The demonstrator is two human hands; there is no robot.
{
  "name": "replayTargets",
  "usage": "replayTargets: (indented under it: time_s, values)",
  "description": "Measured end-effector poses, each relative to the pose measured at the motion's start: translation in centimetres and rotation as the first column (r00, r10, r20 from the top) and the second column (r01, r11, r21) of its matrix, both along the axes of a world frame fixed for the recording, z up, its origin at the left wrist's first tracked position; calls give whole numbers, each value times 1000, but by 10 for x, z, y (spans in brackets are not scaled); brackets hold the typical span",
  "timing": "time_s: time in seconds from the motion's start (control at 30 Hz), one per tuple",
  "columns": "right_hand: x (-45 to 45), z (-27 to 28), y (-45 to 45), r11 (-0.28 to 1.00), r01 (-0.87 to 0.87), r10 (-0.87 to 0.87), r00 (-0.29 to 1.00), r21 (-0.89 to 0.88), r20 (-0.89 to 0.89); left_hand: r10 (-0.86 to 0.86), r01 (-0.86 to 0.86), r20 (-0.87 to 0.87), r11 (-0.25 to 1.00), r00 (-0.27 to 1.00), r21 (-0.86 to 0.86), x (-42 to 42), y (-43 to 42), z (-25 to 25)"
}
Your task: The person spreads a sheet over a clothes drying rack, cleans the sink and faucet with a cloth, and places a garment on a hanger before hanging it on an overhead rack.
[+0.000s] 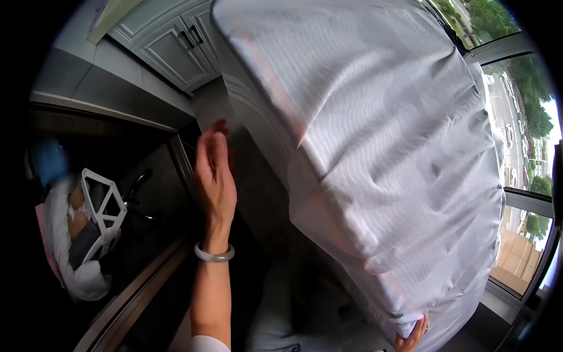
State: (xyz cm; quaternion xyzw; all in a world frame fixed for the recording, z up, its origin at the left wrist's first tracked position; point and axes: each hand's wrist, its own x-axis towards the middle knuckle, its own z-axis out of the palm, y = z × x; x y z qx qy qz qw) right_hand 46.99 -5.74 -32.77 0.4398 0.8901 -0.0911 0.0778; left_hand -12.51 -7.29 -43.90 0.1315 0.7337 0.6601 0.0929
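Note:
A wrinkled pale grey sheet [381, 146] covers a mattress that fills the middle and right of the view. My left hand [216, 167] is raised over the dark floor, left of the mattress edge, with nothing in it. Its fingers are apart and slightly blurred, and a pale bangle [214, 253] circles the wrist. At the bottom right, my right hand [414, 335] has its fingers round the near corner of the sheeted mattress. Part of that hand is cut off by the frame edge.
White cabinet doors [179, 53] stand at the upper left. A white-framed chair [104, 205] with cloth on it is at the left, behind a dark door frame [135, 293]. Windows [519, 117] line the right side. My legs show at the bottom.

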Motion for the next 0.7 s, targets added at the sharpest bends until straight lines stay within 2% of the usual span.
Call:
replayTargets:
  time_s: [0.03, 0.07, 0.13, 0.17, 0.2, 0.23, 0.3, 0.33, 0.37, 0.4, 0.43, 0.5, 0.53, 0.57, 0.63, 0.7]
  values:
    - [6, -2, 0, 1000, -6, 6, 1000, 4, 9, 43, -38, -69, 997, 997, 72, -23, 23, 13]
    - [10, -3, -2, 1000, -9, 9, 1000, 9, 19, -16, 22, -131, 999, 991, 41, -48, 40, 28]
    - [10, 1, -3, 1000, 9, -8, 999, -6, 43, -48, 17, -395, 996, 917, -83, -96, 78, 38]
    - [10, 2, -6, 999, 35, -34, 997, -29, 65, -42, -63, -583, 985, 812, -159, -118, 97, 39]
    - [15, 1, -6, 998, 45, -42, 996, -36, 72, -40, -63, -582, 986, 812, -156, -131, 120, 44]
    - [22, -5, -6, 998, 46, -43, 996, -35, 73, 66, -391, -799, 894, 597, -218, -139, 145, 51]
    - [38, -14, -10, 997, -70, 70, 997, 19, -11, 78, -674, -948, 721, 310, -161, -157, 160, 67]
    - [39, -12, -11, 999, -41, 41, 999, 1, 27, -262, -418, -903, 818, 340, -395, -166, 153, 77]
    - [39, -11, -13, 999, -30, 30, 999, 12, 30, -573, -138, -777, 775, 260, -617, -174, 154, 83]
    - [38, -12, -14, 997, -69, 68, 997, 42, 31, -619, -36, -731, 755, 287, -654, -174, 167, 80]
    - [42, -14, -14, 991, -113, 112, 993, 69, 29, -630, -5, -722, 753, 285, -658, -176, 177, 71]
    - [37, -22, 1, 981, -172, 171, 985, 91, 21, -740, 165, -610, 664, 284, -729, -187, 191, 70]
    - [23, -16, 8, 995, -94, 99, 984, -40, 151, -720, 260, -642, 694, 263, -671, -194, 191, 82]
    - [13, -4, 8, 987, 12, 35, 956, -160, 293, -667, 210, -710, 745, 224, -633, -200, 194, 92]
    - [-27, 30, 14, 905, 269, -38, 823, -329, 567, -555, 264, -755, 831, 349, -490, -212, 191, 125]
    - [-73, 56, 42, 760, 520, -21, 619, -390, 785, -361, 227, -624, 931, 693, -286, -242, 196, 134]
